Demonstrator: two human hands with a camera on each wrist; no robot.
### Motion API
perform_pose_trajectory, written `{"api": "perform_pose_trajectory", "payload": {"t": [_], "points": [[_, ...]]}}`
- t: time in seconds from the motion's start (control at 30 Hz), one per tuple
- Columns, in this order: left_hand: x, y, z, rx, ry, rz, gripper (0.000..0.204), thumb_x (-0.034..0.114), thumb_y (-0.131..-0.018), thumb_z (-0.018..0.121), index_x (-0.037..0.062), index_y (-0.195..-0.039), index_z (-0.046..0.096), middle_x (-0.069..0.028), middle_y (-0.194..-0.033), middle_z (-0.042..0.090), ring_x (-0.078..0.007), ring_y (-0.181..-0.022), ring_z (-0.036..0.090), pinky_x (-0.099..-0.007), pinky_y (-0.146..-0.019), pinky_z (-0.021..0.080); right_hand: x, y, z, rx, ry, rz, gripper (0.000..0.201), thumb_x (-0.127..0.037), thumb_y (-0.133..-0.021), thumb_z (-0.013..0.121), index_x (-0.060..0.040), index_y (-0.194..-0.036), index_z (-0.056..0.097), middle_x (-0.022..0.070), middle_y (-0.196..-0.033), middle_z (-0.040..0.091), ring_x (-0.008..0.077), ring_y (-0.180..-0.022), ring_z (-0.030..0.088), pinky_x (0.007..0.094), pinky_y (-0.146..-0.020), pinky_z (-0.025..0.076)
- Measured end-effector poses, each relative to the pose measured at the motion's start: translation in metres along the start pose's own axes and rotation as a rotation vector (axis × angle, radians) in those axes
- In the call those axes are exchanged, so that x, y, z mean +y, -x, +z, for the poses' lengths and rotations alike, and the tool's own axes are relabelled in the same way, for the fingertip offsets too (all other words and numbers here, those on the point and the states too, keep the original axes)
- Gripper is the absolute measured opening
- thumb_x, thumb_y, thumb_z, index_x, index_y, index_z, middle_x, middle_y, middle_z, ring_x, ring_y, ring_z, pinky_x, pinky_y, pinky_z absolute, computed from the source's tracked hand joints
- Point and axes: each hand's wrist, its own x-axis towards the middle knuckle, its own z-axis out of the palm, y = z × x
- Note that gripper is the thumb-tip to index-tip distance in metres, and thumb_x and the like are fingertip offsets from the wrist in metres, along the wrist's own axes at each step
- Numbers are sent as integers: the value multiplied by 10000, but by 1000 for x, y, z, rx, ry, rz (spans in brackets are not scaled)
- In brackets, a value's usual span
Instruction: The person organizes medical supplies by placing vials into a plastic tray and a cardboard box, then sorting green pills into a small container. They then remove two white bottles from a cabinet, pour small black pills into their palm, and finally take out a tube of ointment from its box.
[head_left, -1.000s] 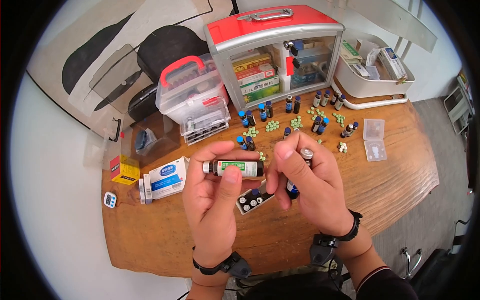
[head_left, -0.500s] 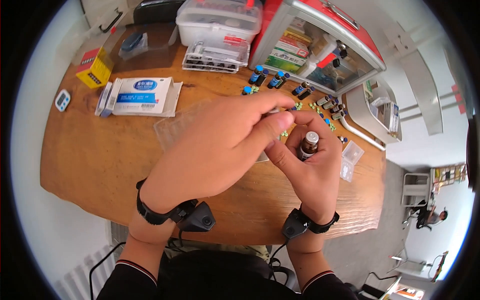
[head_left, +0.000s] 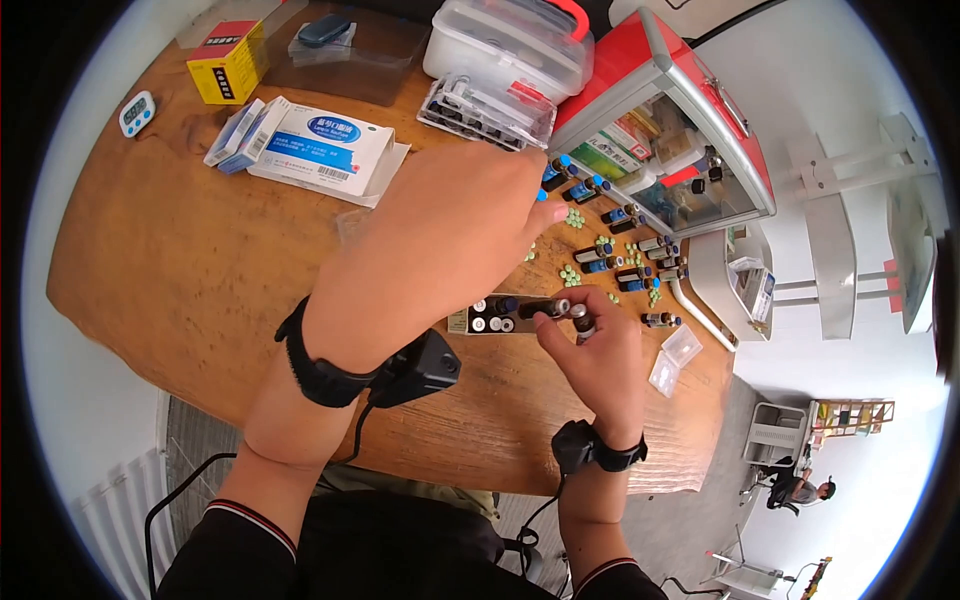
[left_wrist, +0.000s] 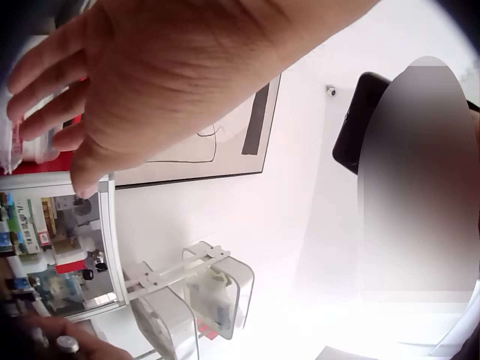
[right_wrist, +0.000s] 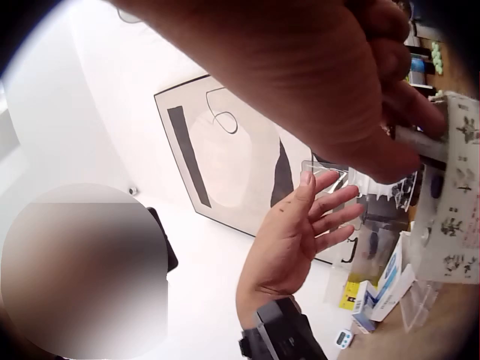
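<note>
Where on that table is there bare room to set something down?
The widest bare patch of table is bounded by the blue-and-white box, the left forearm and the near edge. Another lies between the vial carton and that edge. It's crowded before the red cabinet, where small bottles and green pellets cluster.

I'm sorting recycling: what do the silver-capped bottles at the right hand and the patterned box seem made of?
Bottles: probably glass, dark and smooth, though plastic is possible. Caps: likely metal, from their silvery shine. Patterned box: apparently matte cardboard, with thin, printed walls.
</note>
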Motion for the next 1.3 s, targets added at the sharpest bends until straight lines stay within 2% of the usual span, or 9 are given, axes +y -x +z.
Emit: {"api": "perform_pose_trajectory", "payload": {"t": [0.07,0.3,0.5,0.6,0.77,0.9,0.93,1.17,1.3], "points": [[-3,0,1,-88,-35,10,328,314,-967,633,-4,-1049,636,-202,-836,683,-417,-835,652,-498,-750,494,7,2,8,-25,91,-26,270,-205,-839,778,-13,-1012,702,145,-785,719,252,-657,693,336,-619,525],[1,4,9,-158,-25,78,313,283,-949,644,-27,-984,618,-211,-787,664,-418,-824,651,-500,-732,494,14,4,15,-43,100,-33,297,-228,-873,771,-12,-1073,731,168,-797,723,283,-673,703,345,-628,530],[0,3,11,-192,-42,72,315,269,-937,658,-43,-975,642,-220,-796,671,-413,-814,658,-492,-721,504,16,4,16,-81,53,6,284,-234,-898,756,-12,-1074,743,174,-751,702,254,-628,675,335,-598,512],[-2,4,12,-159,-36,79,308,262,-933,662,-42,-978,649,-214,-795,675,-413,-820,660,-491,-727,508,14,4,15,-67,64,-16,256,-220,-901,756,-9,-1047,741,140,-695,674,192,-581,621,309,-575,486],[-4,5,10,-111,-66,109,310,261,-923,680,-40,-990,654,-211,-800,680,-406,-825,668,-478,-736,520,15,4,7,138,-158,39,171,-177,-950,707,-7,-974,702,-7,-687,619,65,-595,505,235,-554,409],[-3,6,12,-107,-62,97,313,268,-928,679,-36,-997,653,-203,-791,683,-396,-815,675,-471,-730,526,23,6,-4,49,-560,70,157,-90,-1001,610,12,-1118,632,-2,-827,632,49,-719,526,212,-660,445],[-3,6,11,-101,-70,98,314,270,-931,678,-35,-1003,653,-200,-788,684,-391,-811,679,-469,-727,529,22,7,-1,75,-577,43,181,-77,-1005,614,21,-1156,605,44,-902,673,71,-796,585,225,-736,490],[-3,7,11,-99,-90,113,321,275,-940,673,-38,-1013,652,-192,-778,686,-380,-805,690,-458,-714,538,18,7,5,151,-320,-37,197,-98,-946,728,24,-1084,658,79,-1004,732,103,-894,661,256,-828,525],[-3,7,11,-92,-97,118,322,279,-944,670,-36,-1007,652,-186,-772,686,-377,-798,692,-454,-712,540,19,6,7,177,-154,-32,217,-120,-889,787,14,-1041,710,69,-930,718,99,-770,644,256,-722,517]]}}
